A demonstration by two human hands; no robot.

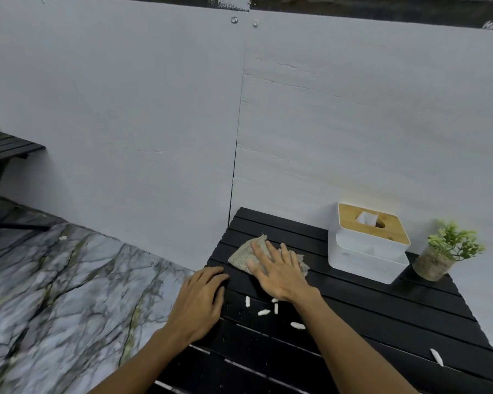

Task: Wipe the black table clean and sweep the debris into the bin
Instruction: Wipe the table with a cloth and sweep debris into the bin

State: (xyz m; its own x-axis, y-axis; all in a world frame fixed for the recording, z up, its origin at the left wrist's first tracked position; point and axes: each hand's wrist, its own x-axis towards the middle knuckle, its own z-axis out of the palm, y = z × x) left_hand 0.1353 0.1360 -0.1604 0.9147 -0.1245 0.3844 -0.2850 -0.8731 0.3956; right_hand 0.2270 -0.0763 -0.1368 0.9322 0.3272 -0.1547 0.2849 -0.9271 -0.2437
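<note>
The black slatted table (367,314) fills the lower right of the head view. My right hand (276,270) lies flat, fingers spread, pressing a beige cloth (241,253) onto the table's far left part. My left hand (202,297) rests on the table's left edge with its fingers curled over it. Several small white debris pieces (264,311) lie on the slats just below my right wrist. One more white piece (436,357) sits near the right edge. No bin is in view.
A white tissue box with a wooden lid (367,243) stands at the back of the table, a small potted plant (444,251) to its right. White wall panels rise behind. Marble-patterned floor (54,294) lies left, with another black table (3,149) at far left.
</note>
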